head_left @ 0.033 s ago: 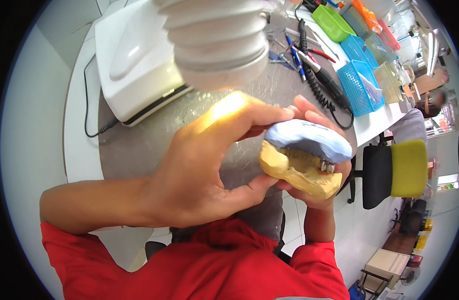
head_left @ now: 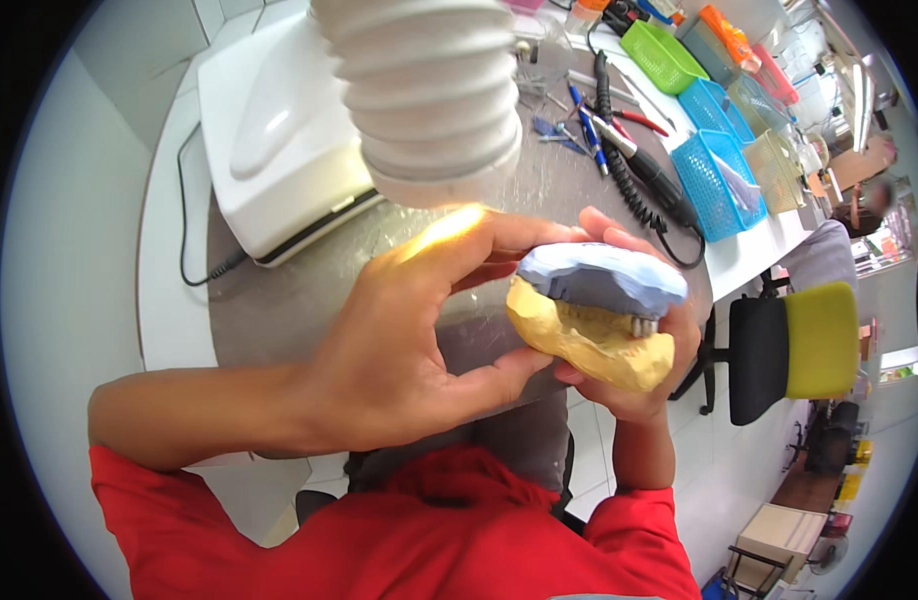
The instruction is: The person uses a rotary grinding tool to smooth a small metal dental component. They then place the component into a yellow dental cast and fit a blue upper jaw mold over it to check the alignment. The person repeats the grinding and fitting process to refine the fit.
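Note:
Between both hands I hold a pair of dental models set against each other, a blue-grey plaster cast (head_left: 604, 268) above and a yellow plaster cast (head_left: 589, 345) below. Metallic-looking teeth show between them at the right end. My left hand (head_left: 419, 320) grips the left side, fingers at the top edge and thumb against the yellow cast. My right hand (head_left: 669, 350) wraps behind the right side, so most of its fingers are hidden. Bright light falls on the back of the left hand, below a white ribbed hose (head_left: 429, 100).
A white box-shaped machine (head_left: 289, 140) stands on the bench at left. Blue pens, pliers (head_left: 641, 122) and a corded handpiece (head_left: 654, 180) lie behind the hands. Blue baskets (head_left: 719, 180) and a green basket (head_left: 664, 55) line the right. A yellow-green chair (head_left: 819, 340) stands beyond.
The casts have shifted slightly left and tilted, showing less of the blue-grey top and the metallic teeth. Both hands keep their hold. The surroundings have shifted a little in view.

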`<state>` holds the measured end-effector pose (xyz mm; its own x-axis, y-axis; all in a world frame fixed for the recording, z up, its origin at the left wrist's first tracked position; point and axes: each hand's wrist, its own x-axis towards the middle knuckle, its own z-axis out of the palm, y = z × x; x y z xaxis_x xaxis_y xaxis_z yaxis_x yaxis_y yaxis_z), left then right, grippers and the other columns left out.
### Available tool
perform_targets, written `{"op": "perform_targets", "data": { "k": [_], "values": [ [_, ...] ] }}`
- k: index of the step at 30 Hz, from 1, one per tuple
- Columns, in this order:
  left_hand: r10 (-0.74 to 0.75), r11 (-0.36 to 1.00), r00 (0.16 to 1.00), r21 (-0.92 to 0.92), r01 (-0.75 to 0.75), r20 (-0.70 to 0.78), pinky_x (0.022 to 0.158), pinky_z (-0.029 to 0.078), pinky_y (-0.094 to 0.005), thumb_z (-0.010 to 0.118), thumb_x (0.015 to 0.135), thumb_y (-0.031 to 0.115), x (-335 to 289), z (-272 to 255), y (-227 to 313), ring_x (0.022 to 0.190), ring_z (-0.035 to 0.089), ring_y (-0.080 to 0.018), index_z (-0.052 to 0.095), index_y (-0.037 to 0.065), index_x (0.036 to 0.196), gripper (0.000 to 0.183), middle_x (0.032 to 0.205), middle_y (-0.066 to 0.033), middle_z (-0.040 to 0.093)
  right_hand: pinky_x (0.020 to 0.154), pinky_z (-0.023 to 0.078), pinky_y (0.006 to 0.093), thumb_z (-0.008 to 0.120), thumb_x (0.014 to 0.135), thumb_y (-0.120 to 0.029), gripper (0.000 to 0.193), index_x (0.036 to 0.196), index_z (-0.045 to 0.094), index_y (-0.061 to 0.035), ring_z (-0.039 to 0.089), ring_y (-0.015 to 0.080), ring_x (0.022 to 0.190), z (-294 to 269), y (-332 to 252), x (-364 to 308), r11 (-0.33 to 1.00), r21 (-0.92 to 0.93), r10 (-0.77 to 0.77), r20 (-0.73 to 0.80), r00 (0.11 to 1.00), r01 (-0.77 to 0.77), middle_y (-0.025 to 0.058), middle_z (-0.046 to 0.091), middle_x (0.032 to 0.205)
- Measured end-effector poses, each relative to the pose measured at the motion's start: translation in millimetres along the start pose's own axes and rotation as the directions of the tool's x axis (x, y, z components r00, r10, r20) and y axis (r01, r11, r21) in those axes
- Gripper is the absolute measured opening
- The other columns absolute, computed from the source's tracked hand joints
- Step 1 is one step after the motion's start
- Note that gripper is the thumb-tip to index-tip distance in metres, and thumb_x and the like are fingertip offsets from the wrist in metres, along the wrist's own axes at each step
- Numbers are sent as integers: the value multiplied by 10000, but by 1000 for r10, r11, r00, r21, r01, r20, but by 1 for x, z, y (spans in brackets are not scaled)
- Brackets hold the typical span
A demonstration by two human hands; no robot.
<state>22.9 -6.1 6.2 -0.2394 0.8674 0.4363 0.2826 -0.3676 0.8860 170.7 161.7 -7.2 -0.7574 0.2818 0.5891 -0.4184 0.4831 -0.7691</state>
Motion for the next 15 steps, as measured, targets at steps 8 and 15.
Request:
{"op": "perform_targets", "data": {
  "k": [8,15],
  "values": [
    [-383,887,914,-328,324,-132,1078,437,-376,595,885,-71,0,7,4,1299,478,-205,378,-2,1432,593,1411,-119,433,959,523,348,841,623,-35,755,1325,572,19,636,234,1059,0,-9,14,976,-206,69,-36,997,-74,161,603,1195],
    [-341,924,922,-247,293,-183,987,481,-319,594,924,-10,-5,2,5,1216,523,-158,417,-15,1374,483,1341,-121,471,788,537,321,800,540,-43,721,1245,657,-5,641,214,900,2,-7,23,862,-507,6,-4,1000,-7,124,653,1048]
  ]
}}
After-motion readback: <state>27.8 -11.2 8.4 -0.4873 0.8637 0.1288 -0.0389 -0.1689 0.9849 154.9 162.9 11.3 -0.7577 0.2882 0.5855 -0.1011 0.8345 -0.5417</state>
